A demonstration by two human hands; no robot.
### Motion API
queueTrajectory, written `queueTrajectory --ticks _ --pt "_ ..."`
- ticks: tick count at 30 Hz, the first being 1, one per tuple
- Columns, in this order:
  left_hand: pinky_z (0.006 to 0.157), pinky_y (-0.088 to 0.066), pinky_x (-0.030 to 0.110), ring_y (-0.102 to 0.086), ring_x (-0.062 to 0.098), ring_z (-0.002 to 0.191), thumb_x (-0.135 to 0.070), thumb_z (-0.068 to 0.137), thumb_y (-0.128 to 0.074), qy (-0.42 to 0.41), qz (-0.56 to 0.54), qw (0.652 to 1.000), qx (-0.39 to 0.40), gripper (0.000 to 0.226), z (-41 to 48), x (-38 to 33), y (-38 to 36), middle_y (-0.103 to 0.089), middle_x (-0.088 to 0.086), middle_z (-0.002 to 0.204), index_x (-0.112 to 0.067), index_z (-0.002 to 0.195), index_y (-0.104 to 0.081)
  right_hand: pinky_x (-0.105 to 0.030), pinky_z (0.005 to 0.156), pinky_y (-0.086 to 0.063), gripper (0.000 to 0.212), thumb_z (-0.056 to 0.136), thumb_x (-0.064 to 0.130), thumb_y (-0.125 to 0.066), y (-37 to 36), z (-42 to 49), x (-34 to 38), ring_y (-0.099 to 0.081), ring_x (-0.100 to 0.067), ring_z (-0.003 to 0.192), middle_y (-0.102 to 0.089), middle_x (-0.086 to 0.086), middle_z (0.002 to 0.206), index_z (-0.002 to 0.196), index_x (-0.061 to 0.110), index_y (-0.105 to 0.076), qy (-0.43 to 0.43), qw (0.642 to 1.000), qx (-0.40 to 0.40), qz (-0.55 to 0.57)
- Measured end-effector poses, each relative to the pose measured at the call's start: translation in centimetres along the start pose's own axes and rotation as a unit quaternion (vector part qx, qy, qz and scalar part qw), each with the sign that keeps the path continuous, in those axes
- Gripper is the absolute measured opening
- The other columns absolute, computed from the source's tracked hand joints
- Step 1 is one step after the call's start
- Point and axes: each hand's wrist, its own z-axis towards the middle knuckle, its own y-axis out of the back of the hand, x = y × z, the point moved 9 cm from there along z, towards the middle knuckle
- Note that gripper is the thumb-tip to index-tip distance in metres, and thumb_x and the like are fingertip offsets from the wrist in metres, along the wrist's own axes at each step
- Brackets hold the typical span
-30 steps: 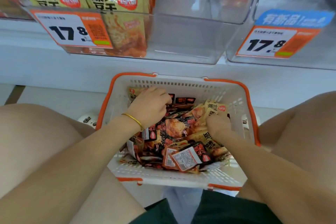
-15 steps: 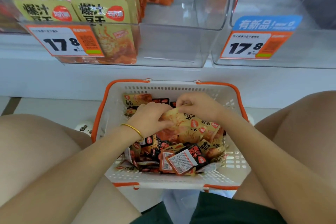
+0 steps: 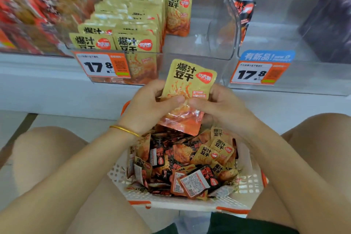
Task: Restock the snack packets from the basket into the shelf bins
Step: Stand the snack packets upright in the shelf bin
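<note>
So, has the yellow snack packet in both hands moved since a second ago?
Yes. The yellow snack packet has risen out of the white plastic basket toward the clear shelf bin.

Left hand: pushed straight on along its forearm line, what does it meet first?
Left hand carries the yellow packet ahead of it; that packet would likely touch the front wall of the clear bin first, right of the price tag. Depth unclear.

- Orange-and-white paper price label [image 3: 102, 66] printed 17.8, with a QR square, on the left.
- Second orange-and-white price label [image 3: 260, 74], also 17.8, on the right; a blue card sign [image 3: 266, 56] with white characters touches its top edge.
- Thin gold bangle [image 3: 125, 130] round the left wrist.
- Dark green shorts [image 3: 237, 224] at the bottom edge.
- Pale floor [image 3: 62, 121] with a dark strip [image 3: 22, 129] at the left.
</note>
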Motion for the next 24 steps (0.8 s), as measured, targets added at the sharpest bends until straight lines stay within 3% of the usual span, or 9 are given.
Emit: queueTrajectory --ticks 3,5,7,9,10,12,14,19,24 --pt "0.059 -0.044 0.020 -0.056 0.006 0.062 -0.048 0.083 -0.058 -0.057 0.051 0.997 -0.024 0.040 -0.2 -4.4 2.1 -0.059 -0.003 0.070 -0.008 0.083 -0.062 -0.031 0.071 -0.058 0.035 0.069 0.021 -0.070 -0.3 -0.4 5.4 -0.070 -0.017 0.084 -0.073 -0.003 0.098 0.103 0.014 -0.066 0.028 0.999 0.024 0.010" --pt "0.056 -0.039 0.025 -0.047 0.009 0.054 -0.046 0.091 -0.048 -0.107 0.094 0.984 -0.103 0.047 0.2 -7.2 4.7 -0.047 0.001 0.060 -0.002 0.073 -0.054 -0.030 0.064 -0.059 0.026 0.072 0.017 -0.073 0.1 0.6 8.5 -0.070 -0.015 0.073 -0.073 -0.004 0.089 0.097 0.012 -0.067 0.034 0.999 0.026 0.006" --pt "0.065 -0.039 0.033 -0.049 0.016 0.063 -0.035 0.093 -0.043 -0.168 0.163 0.953 -0.193 0.038 1.1 -9.3 7.3 -0.051 0.003 0.065 -0.002 0.077 -0.056 -0.030 0.063 -0.059 0.011 0.082 0.012 -0.066 1.4 3.0 11.1 -0.070 -0.013 0.071 -0.073 -0.002 0.085 0.092 0.013 -0.066 0.046 0.999 -0.018 -0.023" --pt "0.075 -0.036 0.033 -0.050 0.020 0.080 -0.029 0.093 -0.043 -0.211 0.277 0.905 -0.242 0.029 2.7 -10.4 8.6 -0.057 0.005 0.080 -0.007 0.086 -0.060 -0.031 0.064 -0.059 0.009 0.089 0.009 -0.060 3.6 6.1 13.3 -0.069 -0.013 0.073 -0.072 -0.004 0.090 0.094 0.014 -0.065 0.068 0.988 -0.099 -0.095" --pt "0.079 -0.036 0.034 -0.051 0.024 0.088 -0.030 0.092 -0.042 -0.219 0.334 0.885 -0.241 0.029 3.7 -10.5 8.7 -0.059 0.006 0.089 -0.009 0.091 -0.061 -0.033 0.069 -0.059 0.012 0.088 0.009 -0.061 4.8 7.7 14.2 -0.069 -0.016 0.079 -0.071 -0.006 0.097 0.099 0.012 -0.065 0.080 0.972 -0.144 -0.169" --pt "0.085 -0.039 0.039 -0.053 0.029 0.099 -0.036 0.090 -0.037 -0.213 0.413 0.858 -0.220 0.035 5.8 -10.2 8.3 -0.061 0.007 0.102 -0.013 0.098 -0.061 -0.031 0.083 -0.052 0.026 0.084 0.013 -0.066 6.4 11.1 15.6 -0.065 -0.022 0.098 -0.067 -0.009 0.109 0.109 0.008 -0.065 0.084 0.901 -0.215 -0.367" --pt "0.088 -0.041 0.042 -0.055 0.030 0.104 -0.041 0.089 -0.032 -0.197 0.455 0.845 -0.198 0.042 7.2 -9.7 7.7 -0.061 0.006 0.108 -0.014 0.101 -0.061 -0.030 0.086 -0.046 0.033 0.081 0.017 -0.069 7.3 14.7 15.2 -0.060 -0.026 0.108 -0.065 -0.012 0.115 0.113 0.007 -0.065 0.055 0.848 -0.239 -0.470" --pt "0.094 -0.038 0.045 -0.056 0.029 0.110 -0.042 0.089 -0.026 -0.184 0.493 0.830 -0.187 0.051 8.3 -8.8 7.1 -0.063 0.007 0.114 -0.012 0.102 -0.064 -0.029 0.089 -0.045 0.045 0.082 0.032 -0.070 9.3 22.0 10.4 -0.057 -0.025 0.115 -0.061 -0.010 0.123 0.119 0.008 -0.060 -0.064 0.832 -0.247 -0.493" --pt "0.099 -0.037 0.047 -0.055 0.028 0.114 -0.043 0.090 -0.027 -0.178 0.496 0.830 -0.180 0.051 8.9 -7.6 6.9 -0.062 0.007 0.119 -0.012 0.105 -0.066 -0.033 0.091 -0.049 0.033 0.086 0.023 -0.066 10.6 25.0 8.1 -0.060 -0.027 0.111 -0.062 -0.012 0.121 0.115 0.008 -0.059 -0.087 0.868 -0.286 -0.397"
